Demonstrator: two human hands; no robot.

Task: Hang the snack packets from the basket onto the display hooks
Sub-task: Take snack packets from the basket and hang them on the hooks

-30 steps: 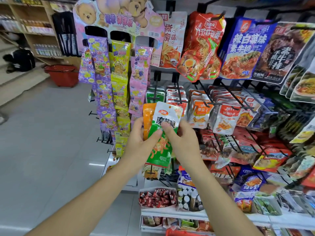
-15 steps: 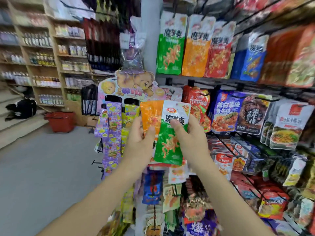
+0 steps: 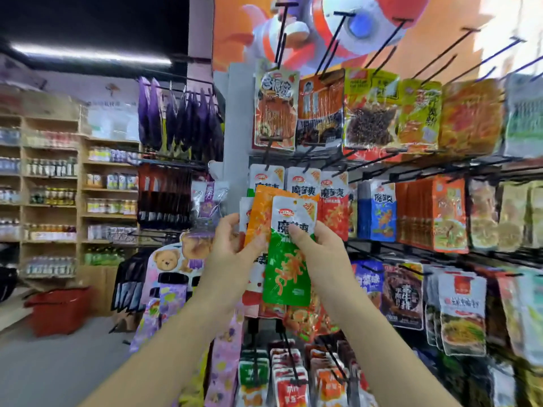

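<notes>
I hold two snack packets up in front of the display rack. My right hand (image 3: 316, 248) pinches a green-and-white packet (image 3: 289, 268) near its top, thumb on its front. Behind and to the left of it is an orange packet (image 3: 261, 214), gripped by my left hand (image 3: 232, 254) at its lower left edge. Just behind the packets hangs a row of matching white-topped packets (image 3: 302, 180) on black display hooks (image 3: 370, 163). The basket is a red one (image 3: 58, 309) standing on the floor at far left.
Rows of hanging snack bags fill the rack above, right and below. Long bare hooks (image 3: 335, 42) stick out near the top. A teddy-bear candy strip stand (image 3: 170, 277) is at lower left. Wooden shelves of bottles (image 3: 53, 198) line the left wall across grey floor.
Both hands have raised the two packets upward, from the low rows to the row of matching packets. The view tilted up with them. Both grips look unchanged.
</notes>
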